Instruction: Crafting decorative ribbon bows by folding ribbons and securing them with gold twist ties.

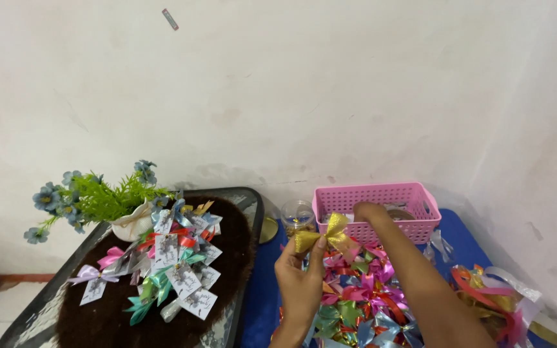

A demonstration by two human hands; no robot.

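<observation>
My left hand [300,278] pinches a gold ribbon bow [325,236] at its knot and holds it up above a heap of coloured ribbon bows [356,301]. My right hand [369,211] reaches over the rim into a pink plastic basket [381,196]; its fingers are curled down inside and partly hidden, so I cannot tell what they touch.
A blue cloth [469,241] covers the surface under the basket. A clear jar [296,214] stands left of the basket. On the left, a glass table [37,309] carries a dark furry mat [107,319], finished bows with paper tags [175,264] and a white pot of blue flowers [101,200]. Loose ribbon [494,296] lies at the right.
</observation>
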